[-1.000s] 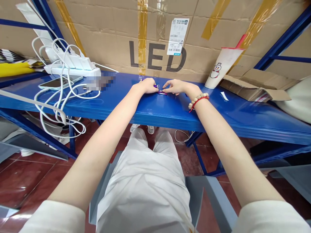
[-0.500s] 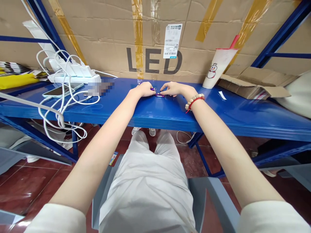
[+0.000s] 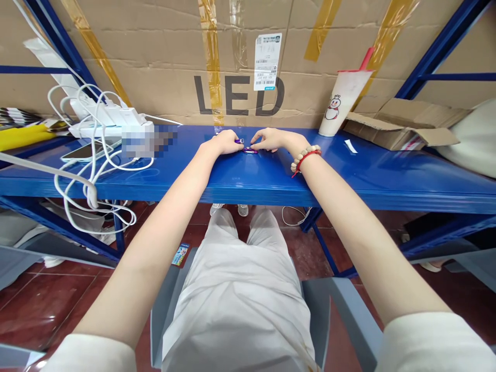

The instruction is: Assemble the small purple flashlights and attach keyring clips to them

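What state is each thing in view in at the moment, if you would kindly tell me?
Left hand, closed in a pinch.
Held purple piece, gripped in it, silvery end showing.
Loose purple piece, lying on the blue table.
Right hand, fingers bent beside that piece; contact unclear.
Smartphone, flat, screen dark.
Power strip, chargers plugged in.
White cables, looped and tangled.
Drink cup, standing, straw inserted.
Small cardboard box, open, flaps spread.
LED carton, taped.

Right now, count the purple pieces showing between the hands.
2 show: an upper piece poking out from the left hand, and a lower piece just below, near the right hand's fingertips. The fingers may hide more.
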